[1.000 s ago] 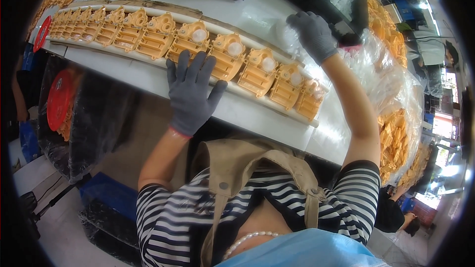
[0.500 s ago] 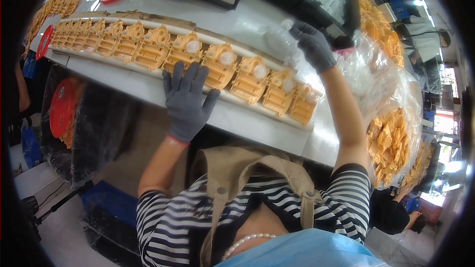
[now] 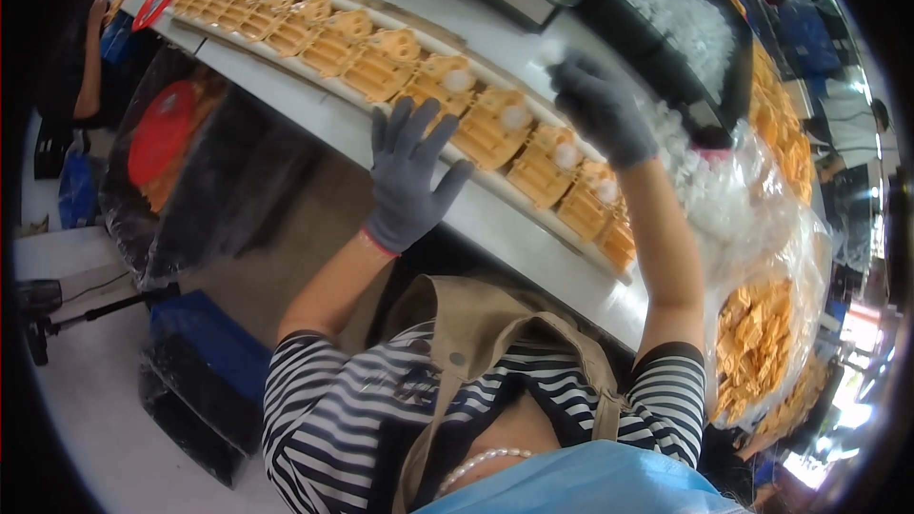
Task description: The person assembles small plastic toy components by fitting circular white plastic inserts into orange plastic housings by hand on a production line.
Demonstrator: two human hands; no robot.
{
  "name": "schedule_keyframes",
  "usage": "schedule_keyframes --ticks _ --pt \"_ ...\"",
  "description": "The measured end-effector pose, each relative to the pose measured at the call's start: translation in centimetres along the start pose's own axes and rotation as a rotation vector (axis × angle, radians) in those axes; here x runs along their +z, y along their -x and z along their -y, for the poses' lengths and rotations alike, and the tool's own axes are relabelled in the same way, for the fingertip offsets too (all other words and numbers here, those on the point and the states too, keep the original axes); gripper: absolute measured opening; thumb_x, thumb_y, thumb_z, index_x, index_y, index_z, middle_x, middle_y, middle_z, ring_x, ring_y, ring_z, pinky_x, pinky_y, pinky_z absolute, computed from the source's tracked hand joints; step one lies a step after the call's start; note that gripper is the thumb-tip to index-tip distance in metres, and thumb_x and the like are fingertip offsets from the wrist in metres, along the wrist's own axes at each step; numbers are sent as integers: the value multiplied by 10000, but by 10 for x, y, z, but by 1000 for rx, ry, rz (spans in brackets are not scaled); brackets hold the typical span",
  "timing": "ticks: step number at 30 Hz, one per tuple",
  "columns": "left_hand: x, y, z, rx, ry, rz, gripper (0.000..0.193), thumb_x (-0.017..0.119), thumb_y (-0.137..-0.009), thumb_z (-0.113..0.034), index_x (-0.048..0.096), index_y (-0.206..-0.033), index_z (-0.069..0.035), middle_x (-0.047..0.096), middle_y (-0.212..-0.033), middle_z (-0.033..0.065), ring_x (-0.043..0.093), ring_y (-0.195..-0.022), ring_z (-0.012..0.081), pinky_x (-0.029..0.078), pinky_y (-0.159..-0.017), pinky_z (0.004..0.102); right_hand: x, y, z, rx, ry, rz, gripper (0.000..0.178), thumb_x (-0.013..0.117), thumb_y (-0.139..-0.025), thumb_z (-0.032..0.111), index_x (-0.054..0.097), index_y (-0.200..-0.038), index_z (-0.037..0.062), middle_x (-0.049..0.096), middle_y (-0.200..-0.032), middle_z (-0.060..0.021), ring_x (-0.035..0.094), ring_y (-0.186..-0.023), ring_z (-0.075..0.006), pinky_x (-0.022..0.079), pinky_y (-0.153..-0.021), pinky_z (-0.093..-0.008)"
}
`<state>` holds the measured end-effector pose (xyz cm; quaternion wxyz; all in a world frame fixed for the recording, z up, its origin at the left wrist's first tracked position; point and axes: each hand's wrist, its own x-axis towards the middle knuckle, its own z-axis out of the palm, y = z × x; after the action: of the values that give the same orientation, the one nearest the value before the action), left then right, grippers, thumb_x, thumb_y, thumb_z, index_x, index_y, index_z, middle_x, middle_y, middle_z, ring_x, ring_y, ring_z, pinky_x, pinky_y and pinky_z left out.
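Note:
A row of orange plastic housings (image 3: 379, 70) lies along a pale rail on the table, slanting from far left to near right. Several at the right end carry a small round translucent white piece (image 3: 515, 117). My left hand (image 3: 409, 176), in a grey glove, is open, fingers spread, its fingertips at the near edge of the housings beside the leftmost white piece. My right hand (image 3: 605, 109), gloved too, is closed beyond the row. Its fingertips pinch a small round white piece (image 3: 551, 52), blurred by motion.
Black bins (image 3: 657, 38) of white parts stand behind the row. At right are a clear plastic bag (image 3: 762, 181) and heaped orange parts (image 3: 752, 343). A red disc (image 3: 156, 1) marks the row's far end. Another person's arm (image 3: 90, 62) shows at far left.
My view has turned, so the table sits further right and lower in it. My right hand has come nearer the row, still pinching the white piece. My left hand stays spread at the near edge.

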<state>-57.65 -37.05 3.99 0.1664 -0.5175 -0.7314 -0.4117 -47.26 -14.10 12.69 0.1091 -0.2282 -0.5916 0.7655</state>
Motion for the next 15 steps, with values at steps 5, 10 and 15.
schedule_keyframes --ticks 5,10,15 --pt "-11 -6 34 -137 -324 -28 575 626 -855 -420 518 -1284 -53 448 -1370 170 379 -1283 418 195 -1060 631 67 -59 -17 -222 622 40 298 648 -867 232 671 -1103 52 658 -908 -43 593 -852 -132 476 -711 -274" --pt "-8 -8 48 -180 -314 46 602 587 -867 -467 514 -1289 -43 446 -1373 177 385 -1273 428 207 -1056 629 99 -97 -34 -803 1409 -134 122 647 -844 196 693 -923 115 654 -915 -58 635 -812 -255 508 -713 -365" --pt "-10 -6 51 -196 -276 24 611 591 -857 -472 516 -1281 -40 452 -1367 171 393 -1261 433 216 -1047 635 111 -108 -37 -884 1598 -62 96 624 -845 174 677 -912 129 641 -892 -47 617 -834 -257 511 -712 -370"
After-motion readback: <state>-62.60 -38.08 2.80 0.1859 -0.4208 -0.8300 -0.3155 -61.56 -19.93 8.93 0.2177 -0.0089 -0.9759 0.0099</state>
